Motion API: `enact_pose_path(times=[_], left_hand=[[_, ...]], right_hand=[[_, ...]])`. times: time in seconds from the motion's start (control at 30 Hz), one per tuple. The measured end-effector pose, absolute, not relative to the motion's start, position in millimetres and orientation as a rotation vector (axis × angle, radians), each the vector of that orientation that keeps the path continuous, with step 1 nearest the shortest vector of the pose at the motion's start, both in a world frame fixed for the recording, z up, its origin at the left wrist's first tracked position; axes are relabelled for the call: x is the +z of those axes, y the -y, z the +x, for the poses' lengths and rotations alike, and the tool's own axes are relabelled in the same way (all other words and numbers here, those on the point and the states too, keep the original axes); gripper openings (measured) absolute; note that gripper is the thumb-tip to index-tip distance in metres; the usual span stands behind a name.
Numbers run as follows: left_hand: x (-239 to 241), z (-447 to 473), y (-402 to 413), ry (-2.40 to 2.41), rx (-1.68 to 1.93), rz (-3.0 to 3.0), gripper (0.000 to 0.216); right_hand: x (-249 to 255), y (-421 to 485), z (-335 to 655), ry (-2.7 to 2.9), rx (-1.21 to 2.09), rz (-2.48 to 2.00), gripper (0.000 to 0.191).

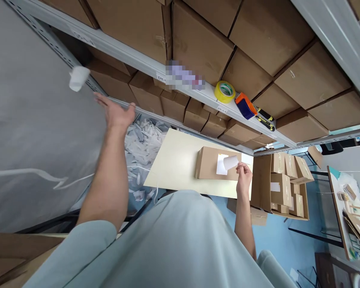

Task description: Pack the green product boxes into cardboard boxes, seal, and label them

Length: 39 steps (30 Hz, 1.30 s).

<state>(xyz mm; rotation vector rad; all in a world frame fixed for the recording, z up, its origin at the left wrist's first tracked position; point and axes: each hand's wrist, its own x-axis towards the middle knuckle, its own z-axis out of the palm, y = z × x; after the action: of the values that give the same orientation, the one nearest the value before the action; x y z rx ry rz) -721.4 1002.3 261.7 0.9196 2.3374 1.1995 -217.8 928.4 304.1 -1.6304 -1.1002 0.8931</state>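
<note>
My left hand (115,114) is raised at the left with its fingers spread and nothing in it. Just beyond its fingertips, apart from them, a curled white piece of paper (79,78) shows against the grey wall. At the table, my right hand (244,173) pinches a curling white paper slip (230,162) between thumb and fingers. This slip is over a closed brown cardboard box (204,166), partly covering the white label (221,167) on its top. The box lies on the cream tabletop (168,160).
A metal shelf (210,90) full of cartons spans the front, carrying yellow tape (225,92), a tape dispenser (246,106) and cutters (265,120). White paper scraps (145,140) pile left of the table. A large carton (261,176) of small boxes stands at the right.
</note>
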Motion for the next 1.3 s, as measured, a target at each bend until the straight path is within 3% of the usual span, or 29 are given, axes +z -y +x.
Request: enact_pose_path(times=[0.1, 0.27, 0.37, 0.57, 1.1, 1.3], left_hand=[[273.2, -681.1, -1004.8, -2.289, 1.177, 0.927, 0.115], [277.3, -536.1, -974.2, -1.63, 1.138, 0.994, 0.051], [278.5, -463.8, -947.9, -1.25, 1.1, 0.818, 0.054], [273.1, -407.4, -928.9, -1.266, 1.089, 0.575, 0.056], [250.8, -333.1, -924.6, -1.33, 1.003, 0.43, 0.065], [251.8, -316.2, -922.1, -1.299, 1.152, 0.245, 0.054]], right_hand=[[299.7, -926.1, -231.7, 1.103, 0.835, -1.634, 0.038], [295.3, -925.6, -245.4, 1.37, 0.549, -1.634, 0.035], [293.2, -922.1, -243.7, 1.738, 0.299, -1.517, 0.027], [279.2, -907.8, -223.3, 2.231, 0.02, -1.289, 0.015], [245.4, -908.9, -158.8, 2.444, 0.158, -1.135, 0.014], [244.4, -911.0, -147.2, 2.471, 0.292, -1.137, 0.017]])
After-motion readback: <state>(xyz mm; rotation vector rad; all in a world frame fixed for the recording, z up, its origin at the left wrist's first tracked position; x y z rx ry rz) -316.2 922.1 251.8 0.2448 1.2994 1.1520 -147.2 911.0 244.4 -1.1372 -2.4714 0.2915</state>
